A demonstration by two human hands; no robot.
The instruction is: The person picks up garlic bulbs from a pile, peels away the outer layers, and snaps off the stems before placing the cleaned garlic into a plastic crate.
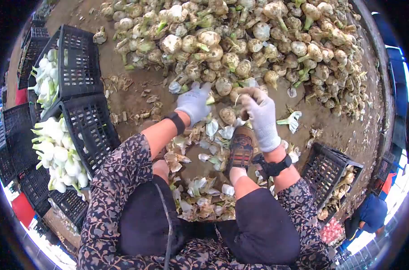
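My left hand [195, 103], in a pale glove, is at the near edge of a heap of soil-covered onion-like bulbs [243, 68]. Its fingers close around a bulb with a greenish neck [210, 98], mostly hidden by the hand. My right hand [259, 114], gloved too and stained at the fingertips, is raised just to the right, fingers curled in a pinch. A thin, pale, curved thing shows at those fingertips, too small to name. Below and between the hands a loose brown bulb [228, 115] lies on the ground, with peeled skins [212, 128] around it.
Black crates [89, 128] at the left hold peeled white bulbs with pale green necks [62, 155]. Another black crate [328, 173] at the lower right holds brownish pieces. My sandalled foot [241, 150] is among the skins. A person in dark blue [373, 211] is at the far right.
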